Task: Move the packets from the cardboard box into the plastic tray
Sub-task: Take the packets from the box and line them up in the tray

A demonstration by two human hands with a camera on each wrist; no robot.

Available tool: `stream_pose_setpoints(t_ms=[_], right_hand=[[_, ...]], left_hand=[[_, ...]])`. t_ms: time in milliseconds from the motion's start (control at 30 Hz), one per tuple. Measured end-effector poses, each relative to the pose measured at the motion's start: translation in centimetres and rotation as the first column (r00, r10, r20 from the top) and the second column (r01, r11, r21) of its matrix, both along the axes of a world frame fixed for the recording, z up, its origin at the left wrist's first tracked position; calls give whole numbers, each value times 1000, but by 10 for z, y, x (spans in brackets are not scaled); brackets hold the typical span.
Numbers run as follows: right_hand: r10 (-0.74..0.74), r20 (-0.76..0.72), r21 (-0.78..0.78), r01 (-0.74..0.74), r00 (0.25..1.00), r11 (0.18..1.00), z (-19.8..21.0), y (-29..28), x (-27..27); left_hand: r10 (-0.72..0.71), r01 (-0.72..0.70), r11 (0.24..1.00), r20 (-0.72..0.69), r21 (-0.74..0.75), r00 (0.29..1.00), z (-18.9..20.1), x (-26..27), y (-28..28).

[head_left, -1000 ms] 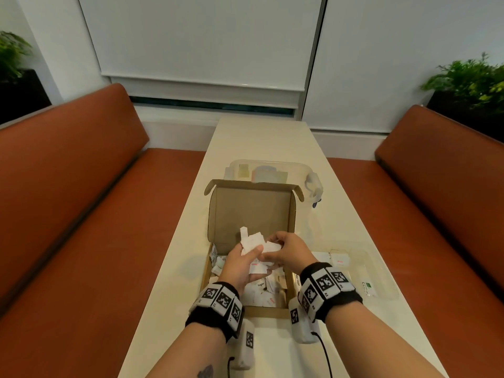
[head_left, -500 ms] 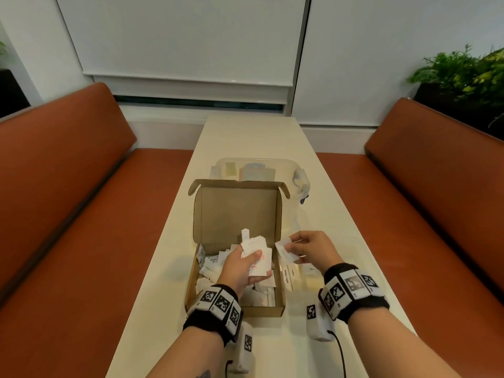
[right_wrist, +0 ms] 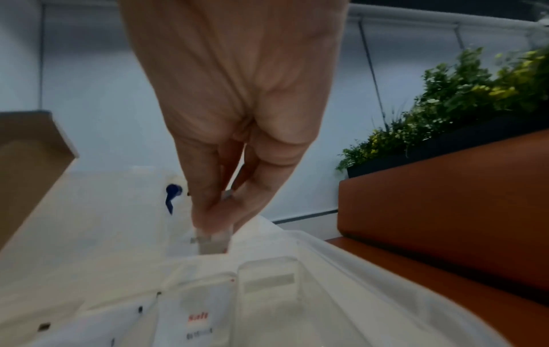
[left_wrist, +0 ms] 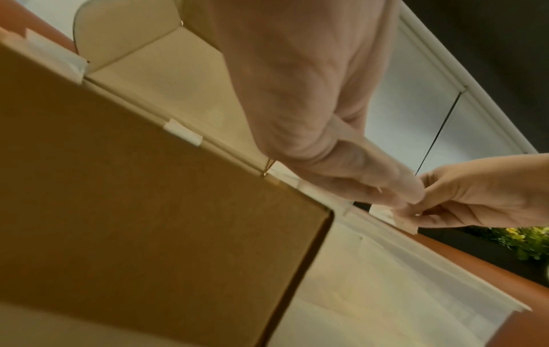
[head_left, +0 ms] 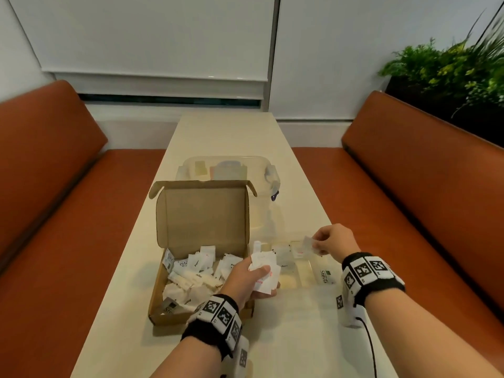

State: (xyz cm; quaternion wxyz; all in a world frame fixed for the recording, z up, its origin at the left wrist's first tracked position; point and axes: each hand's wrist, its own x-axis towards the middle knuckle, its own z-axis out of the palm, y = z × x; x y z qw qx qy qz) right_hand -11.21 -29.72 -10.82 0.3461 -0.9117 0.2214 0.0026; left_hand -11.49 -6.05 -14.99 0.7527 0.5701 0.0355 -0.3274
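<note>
Cream table [head_left: 286,336] runs between two rust-orange benches [head_left: 49,186], white blinds [head_left: 152,36] behind, plants [head_left: 450,69] at 2 o'clock. Cardboard box [head_left: 201,214] at 9 o'clock of the clear plastic tray [head_left: 308,279], lid up, loose packets [head_left: 191,274] inside; "Stevia" legible. Left hand [head_left: 246,279] grips a packet bundle [head_left: 266,271] over the box's right edge. Right hand [head_left: 334,241] pinches one packet [head_left: 308,244] above the tray; "Salt" and "Stevia" packets lie there.

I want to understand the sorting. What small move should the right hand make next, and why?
Probably lower and release: the right hand pinches one packet above the clear plastic tray, while the left hand holds a bunch of packets waiting.
</note>
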Motion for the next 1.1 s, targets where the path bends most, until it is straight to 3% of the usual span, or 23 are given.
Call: stream_pose_setpoints(t_ms=[200, 533, 1100], right_hand=[[155, -140, -208, -182, 978, 961, -2, 16, 25], [184, -396, -343, -330, 900, 879, -3, 28, 54], [262, -439, -398, -448, 859, 800, -1, 33, 47]], left_hand=[[48, -48, 998, -23, -31, 999, -2, 2, -3], [54, -53, 998, -22, 15, 998, -8, 5, -6], [63, -62, 996, -9, 57, 998, -10, 3, -7]])
